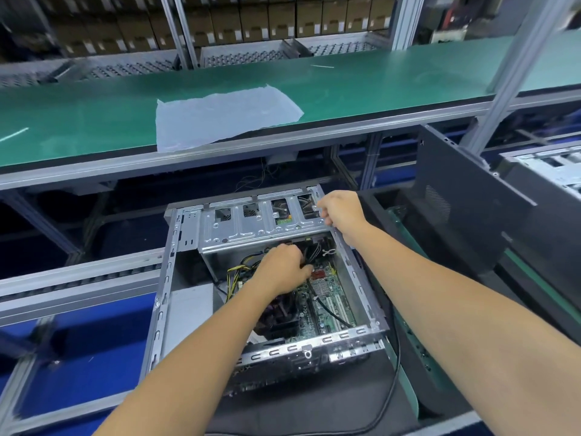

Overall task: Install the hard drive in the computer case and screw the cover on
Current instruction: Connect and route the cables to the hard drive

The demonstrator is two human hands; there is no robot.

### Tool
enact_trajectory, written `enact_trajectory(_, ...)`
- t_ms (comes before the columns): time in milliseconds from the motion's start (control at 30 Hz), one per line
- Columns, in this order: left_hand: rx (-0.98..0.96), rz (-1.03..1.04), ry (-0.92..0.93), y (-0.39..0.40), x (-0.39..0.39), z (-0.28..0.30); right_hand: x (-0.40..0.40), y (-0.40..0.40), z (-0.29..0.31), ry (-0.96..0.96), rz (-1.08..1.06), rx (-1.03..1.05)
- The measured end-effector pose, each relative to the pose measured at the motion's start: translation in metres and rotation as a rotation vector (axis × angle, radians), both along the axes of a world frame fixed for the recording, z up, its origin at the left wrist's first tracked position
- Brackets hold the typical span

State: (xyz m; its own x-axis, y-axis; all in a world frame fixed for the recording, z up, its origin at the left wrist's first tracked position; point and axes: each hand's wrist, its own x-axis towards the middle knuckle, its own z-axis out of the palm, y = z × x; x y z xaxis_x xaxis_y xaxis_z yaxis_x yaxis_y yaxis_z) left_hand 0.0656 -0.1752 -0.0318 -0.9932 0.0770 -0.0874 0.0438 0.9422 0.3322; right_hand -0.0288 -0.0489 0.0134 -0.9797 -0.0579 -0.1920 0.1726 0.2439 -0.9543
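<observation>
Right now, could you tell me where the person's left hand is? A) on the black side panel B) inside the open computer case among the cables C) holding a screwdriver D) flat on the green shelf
B: the left hand reaches into the open computer case, fingers curled on black cables below the drive cage.

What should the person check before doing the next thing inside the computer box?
1. Case open with cover off: ok, the computer case shows its insides.
2. Left hand has hold of the cables: ok, its grip is curled round the black cables.
3. Right hand steadies the drive cage: ok, fingers grip its far right edge.
4. Hard drive seated in the cage: cannot tell, it is hidden.
5. Cover within reach: cannot tell, a dark panel leans on the right, but whether it is this cover is unclear.
6. Screws ready: cannot tell, none seen.
</observation>
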Motion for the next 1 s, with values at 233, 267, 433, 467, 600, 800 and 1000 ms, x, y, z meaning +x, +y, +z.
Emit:
enact_trajectory(233,0.234,0.278,0.382,-0.035,0.002,0.044,0.03,-0.035,0.005,0.17,0.182,0.195)
enact_trajectory(267,0.258,0.316,0.41,-0.044,0.006,0.048,0.036,-0.045,0.005,0.192,0.229,0.218)
enact_trajectory(433,0.34,0.553,0.584,-0.099,0.042,0.053,0.069,-0.096,0.008,0.33,0.449,0.352)
enact_trajectory(467,0.357,0.626,0.608,-0.112,0.05,0.051,0.075,-0.105,0.008,0.351,0.486,0.356)
enact_trajectory(600,0.414,0.856,0.557,-0.158,0.085,0.031,0.097,-0.134,0.005,0.373,0.591,0.344)
enact_trajectory(800,0.603,1.013,0.227,-0.192,0.124,-0.019,0.132,-0.183,0.0,0.477,0.738,0.402)
enact_trajectory(1000,0.468,0.968,-0.177,-0.195,0.136,-0.06,0.144,-0.21,-0.003,0.468,0.775,0.393)
